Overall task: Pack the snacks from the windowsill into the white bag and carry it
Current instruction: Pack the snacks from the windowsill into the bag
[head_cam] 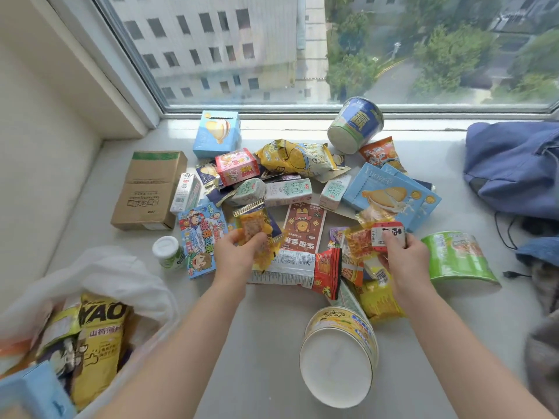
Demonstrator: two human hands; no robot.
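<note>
White bag lower left on the windowsill, mouth open, yellow packet and other snacks inside. Paper bowl on its side between the forearms. Left hand: fingers curled round an orange cracker packet over the pile. Right hand: fingers narrow, pinching a small red-white packet. Snack pile loose on the sill beyond; blue cup tipped near the window.

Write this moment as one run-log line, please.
stage: packing | left hand: grips orange snack packet | right hand: pinches small red-white packet | white bag: open, partly filled
</note>
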